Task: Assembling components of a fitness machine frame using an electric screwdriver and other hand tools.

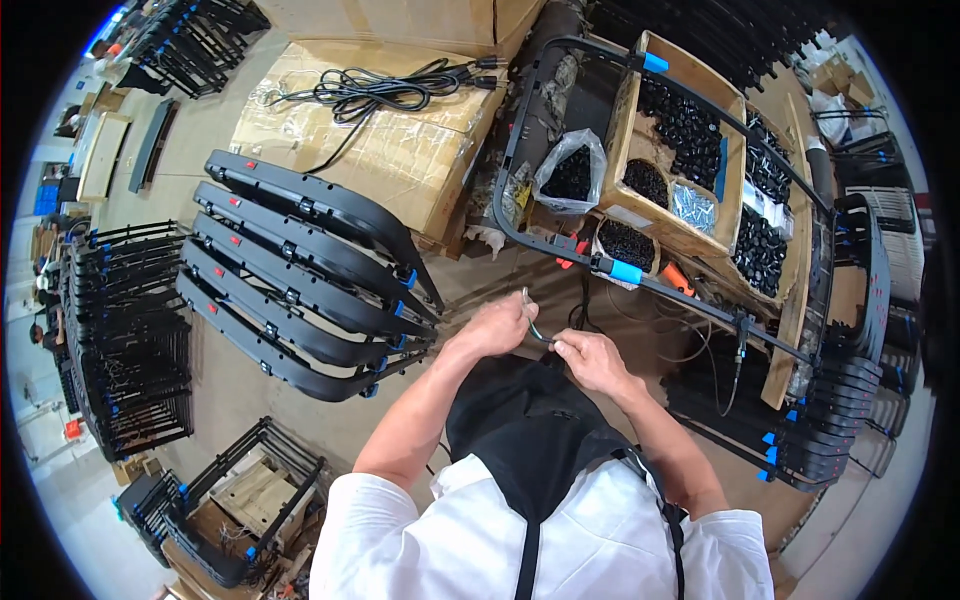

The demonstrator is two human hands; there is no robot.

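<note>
Between the two hands, in front of the chest, is a thin curved piece (537,333). The left hand (498,326) has its fingers closed on one end; the right hand (592,360) has fingers and thumb pinched together at the other end, to the right and a little nearer. Black cloth (535,420) hangs just nearer than the hands. To the far right, a black tube frame (520,238) with blue sleeves runs beside and over a wooden box (680,228) holding black parts (685,130) and silver screws (693,205). A clear bag (562,204) of dark bits sits left of the box. To the left stand curved black bars (330,200); farther off, a black cable (385,92) lies coiled on a carton (450,150)
</note>
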